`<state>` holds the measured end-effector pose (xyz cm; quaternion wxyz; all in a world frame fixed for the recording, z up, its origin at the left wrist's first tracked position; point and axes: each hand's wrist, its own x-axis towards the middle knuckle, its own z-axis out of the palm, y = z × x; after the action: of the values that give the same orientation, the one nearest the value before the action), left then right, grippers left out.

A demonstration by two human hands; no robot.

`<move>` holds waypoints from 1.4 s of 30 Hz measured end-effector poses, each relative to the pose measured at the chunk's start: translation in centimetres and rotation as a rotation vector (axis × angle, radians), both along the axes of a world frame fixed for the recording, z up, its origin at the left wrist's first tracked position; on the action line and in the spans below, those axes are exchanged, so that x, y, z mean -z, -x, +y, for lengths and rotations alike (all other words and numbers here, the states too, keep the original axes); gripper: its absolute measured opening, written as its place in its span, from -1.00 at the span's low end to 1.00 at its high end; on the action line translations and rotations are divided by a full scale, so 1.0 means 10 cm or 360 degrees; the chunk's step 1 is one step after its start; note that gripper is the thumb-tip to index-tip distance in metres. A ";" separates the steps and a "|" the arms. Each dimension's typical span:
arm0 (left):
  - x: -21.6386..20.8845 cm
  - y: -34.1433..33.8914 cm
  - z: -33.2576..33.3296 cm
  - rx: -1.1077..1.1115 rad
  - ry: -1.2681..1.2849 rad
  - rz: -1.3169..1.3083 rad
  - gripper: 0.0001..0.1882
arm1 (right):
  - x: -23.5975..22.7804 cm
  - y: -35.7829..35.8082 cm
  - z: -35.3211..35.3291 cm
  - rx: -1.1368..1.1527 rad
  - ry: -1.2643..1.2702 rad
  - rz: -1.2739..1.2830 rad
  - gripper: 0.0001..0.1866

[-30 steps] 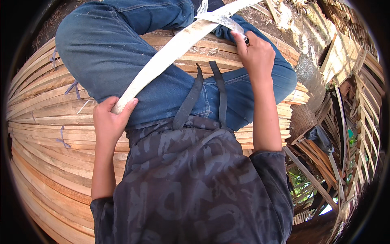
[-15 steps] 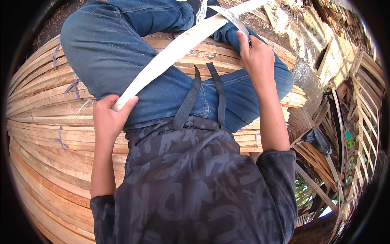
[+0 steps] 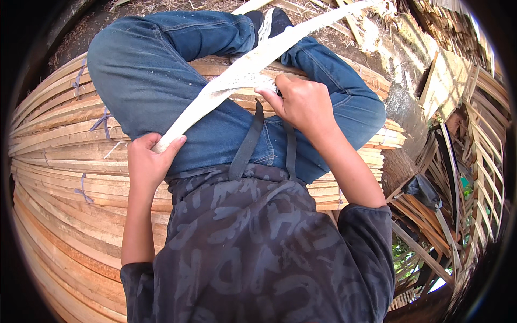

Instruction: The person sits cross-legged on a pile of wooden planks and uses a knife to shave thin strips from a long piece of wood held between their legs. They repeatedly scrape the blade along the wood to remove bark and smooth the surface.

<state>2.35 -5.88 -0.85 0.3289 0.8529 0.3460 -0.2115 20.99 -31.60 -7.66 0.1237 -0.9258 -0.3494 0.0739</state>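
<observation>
A long, pale strip of wood or plant stalk [image 3: 272, 49] lies slantwise across my crossed legs, its far end beyond my feet at the upper right. My left hand [image 3: 151, 156] is closed on its near end by my left thigh, with the thumb on top. In my right hand [image 3: 301, 102] is a knife [image 3: 239, 82] with a curved metal blade speckled with white bits. The blade lies across the middle of the strip and touches it. My fingers hide the knife's handle.
I sit on bundled wooden slats [image 3: 59, 172], tied with purple string [image 3: 102, 119]. White shavings litter the ground [image 3: 204, 5] beyond my feet. A black bag-like object [image 3: 421, 189] hangs among loose slats at the right, near a leaning lattice [image 3: 484, 156]. Two dark straps [image 3: 249, 142] lie over my lap.
My right hand has drawn the knife along the strip toward me, from near my foot to the strip's middle. My left hand keeps its hold on the near end.
</observation>
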 end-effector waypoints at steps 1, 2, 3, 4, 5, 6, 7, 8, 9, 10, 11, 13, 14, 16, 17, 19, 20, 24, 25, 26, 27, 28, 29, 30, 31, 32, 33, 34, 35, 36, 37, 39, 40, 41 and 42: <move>0.03 0.03 0.01 -0.0031 0.0021 -0.0015 -0.48 | 0.00 0.02 0.01 -0.0073 -0.0042 0.0013 -0.45; 0.05 0.09 0.01 -0.0084 0.0041 -0.0022 -0.48 | 0.07 -0.26 -0.10 0.0275 0.0135 -0.0101 -0.44; 0.02 0.07 -0.02 -0.0035 -0.0004 0.0018 -0.48 | 0.19 -0.50 -0.33 0.0297 0.0187 -0.0110 -0.43; -0.02 -0.02 -0.05 0.0031 -0.0053 0.0053 -0.48 | 0.28 -0.61 -0.49 0.0338 0.0237 -0.0124 -0.42; -0.04 -0.09 -0.05 0.0100 -0.0106 0.0079 -0.49 | 0.30 -0.54 -0.47 0.0403 0.0228 -0.0047 -0.42; -0.04 -0.10 -0.03 0.0086 -0.0087 0.0096 -0.48 | 0.29 -0.46 -0.43 0.0461 0.0227 0.0020 -0.42; -0.05 -0.10 -0.01 0.0072 -0.0068 0.0113 -0.48 | 0.24 -0.36 -0.37 0.0520 0.0227 0.0086 -0.42; -0.04 -0.08 -0.02 0.0039 -0.0037 0.0125 -0.47 | 0.10 -0.24 -0.25 0.0480 0.0289 0.0123 -0.43; 0.00 -0.09 -0.01 0.0019 -0.0009 0.0071 -0.47 | 0.00 -0.06 -0.17 0.0292 0.0199 0.0129 -0.43; 0.00 -0.07 -0.01 0.0000 0.0009 0.0037 -0.47 | -0.04 0.06 -0.14 0.0103 0.0104 0.0154 -0.44; 0.00 -0.03 0.00 -0.0011 0.0032 0.0014 -0.46 | -0.04 0.01 -0.16 0.0172 0.0128 0.0055 -0.45; 0.01 0.00 -0.03 0.0042 -0.0012 0.0005 -0.47 | 0.11 -0.36 -0.44 0.0300 0.0202 -0.0122 -0.45; -0.01 -0.01 -0.05 0.0081 -0.0038 -0.0001 -0.47 | 0.18 -0.55 -0.65 0.0374 0.0248 -0.0207 -0.44; -0.04 -0.11 -0.02 0.0128 -0.0034 0.0073 -0.48 | 0.24 -0.43 -0.61 0.0457 0.0262 -0.0181 -0.43; -0.05 -0.14 -0.02 0.0137 -0.0026 0.0109 -0.49 | 0.25 -0.37 -0.55 0.0483 0.0273 -0.0170 -0.42; -0.04 -0.13 -0.05 0.0115 -0.0045 0.0084 -0.48 | 0.05 -0.06 -0.28 0.0242 0.0152 -0.0096 -0.45; -0.04 -0.10 -0.04 0.0116 -0.0062 0.0083 -0.48 | -0.08 0.16 -0.14 0.0116 0.0115 0.0189 -0.48; -0.02 0.02 -0.04 0.0086 -0.0027 0.0033 -0.47 | 0.09 -0.53 -0.66 0.0446 0.0463 -0.0042 -0.45; -0.02 -0.06 -0.07 0.0166 -0.0076 0.0018 -0.48 | 0.13 -0.47 -0.66 0.0483 0.0448 -0.0013 -0.44; -0.02 -0.14 -0.08 0.0243 -0.0122 -0.0008 -0.48 | 0.18 -0.42 -0.67 0.0519 0.0435 0.0003 -0.43; -0.03 -0.18 -0.08 0.0230 -0.0085 0.0081 -0.49 | 0.14 -0.41 -0.63 0.0534 0.0435 0.0012 -0.43; -0.03 -0.18 -0.08 0.0193 -0.0070 0.0095 -0.49 | 0.12 -0.30 -0.51 0.0614 0.0376 0.0145 -0.42; -0.04 -0.17 -0.08 0.0156 -0.0045 0.0102 -0.50 | 0.01 -0.07 -0.32 0.0415 0.0304 0.0166 -0.41; -0.02 -0.17 -0.08 0.0121 -0.0023 0.0111 -0.50 | -0.05 0.08 -0.21 0.0216 0.0229 0.0192 -0.41; -0.03 -0.15 -0.07 0.0099 -0.0017 0.0103 -0.50 | -0.04 0.03 -0.26 0.0310 0.0270 0.0120 -0.41; -0.02 -0.12 -0.09 0.0091 -0.0007 0.0023 -0.50 | 0.00 -0.07 -0.35 0.0408 0.0295 0.0051 -0.41; -0.02 -0.08 -0.09 0.0091 -0.0003 -0.0049 -0.51 | 0.05 -0.19 -0.46 0.0514 0.0317 -0.0008 -0.40; -0.04 -0.04 -0.08 0.0104 0.0007 -0.0112 -0.51 | 0.10 -0.49 -0.84 0.0531 0.0518 0.0047 -0.41; -0.03 -0.07 -0.06 0.0141 0.0007 -0.0077 -0.51 | 0.09 -0.49 -0.88 0.0522 0.0503 0.0038 -0.41; -0.01 -0.11 -0.04 0.0177 0.0007 -0.0042 -0.52 | 0.09 -0.46 -0.88 0.0513 0.0488 0.0030 -0.41; 0.00 -0.13 -0.01 0.0214 0.0008 -0.0007 -0.52 | 0.15 -0.38 -0.80 0.0603 0.0361 0.0025 -0.42; -0.01 -0.15 -0.05 0.0140 0.0065 0.0111 -0.53 | 0.03 -0.16 -0.46 0.0490 0.0290 -0.0034 -0.45; -0.02 -0.17 -0.04 0.0105 0.0077 0.0157 -0.54 | -0.06 0.00 -0.31 0.0314 0.0223 0.0138 -0.46; -0.02 -0.13 -0.03 0.0084 0.0104 0.0067 -0.54 | -0.06 -0.10 -0.39 0.0354 0.0303 0.0084 -0.46; -0.02 -0.10 -0.05 0.0100 0.0088 -0.0002 -0.53 | -0.02 -0.27 -0.55 0.0397 0.0370 0.0046 -0.46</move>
<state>3.35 -6.35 -0.69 0.3457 0.8541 0.3128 -0.2306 23.65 -37.13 -7.45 0.0289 -0.9689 -0.2191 0.1111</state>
